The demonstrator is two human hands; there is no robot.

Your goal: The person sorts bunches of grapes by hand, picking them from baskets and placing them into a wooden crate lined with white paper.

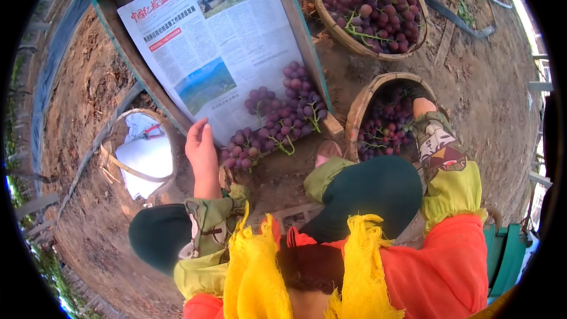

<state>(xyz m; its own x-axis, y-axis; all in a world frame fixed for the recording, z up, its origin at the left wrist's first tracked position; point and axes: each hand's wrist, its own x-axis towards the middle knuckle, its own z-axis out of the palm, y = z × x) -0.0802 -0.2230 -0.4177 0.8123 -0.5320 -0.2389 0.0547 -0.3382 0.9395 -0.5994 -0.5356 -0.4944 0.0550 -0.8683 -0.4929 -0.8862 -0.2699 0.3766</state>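
Note:
A wooden crate (305, 31) with green edges lies before me, lined with printed newspaper (248, 48). Several bunches of purple-red grapes (283, 117) with green stems lie at its near end. My left hand (201, 144) is raised at the crate's near left corner, fingers up, with nothing seen in it. My right hand (424, 106) reaches into the nearer bamboo basket (358, 119) on the right, at the rim's far right side. Its fingers are mostly hidden, so whether it grips anything does not show. Dark grapes (385, 128) lie inside that basket beside the hand.
A second round basket (328, 22) heaped with grapes (376, 9) stands beyond. At left, a handled basket (173, 150) holds white material (146, 155) and red-handled pruning shears (151, 131). Dark hose or strapping (88, 155) crosses the soil. Green slatted plastic (505, 252) is at lower right.

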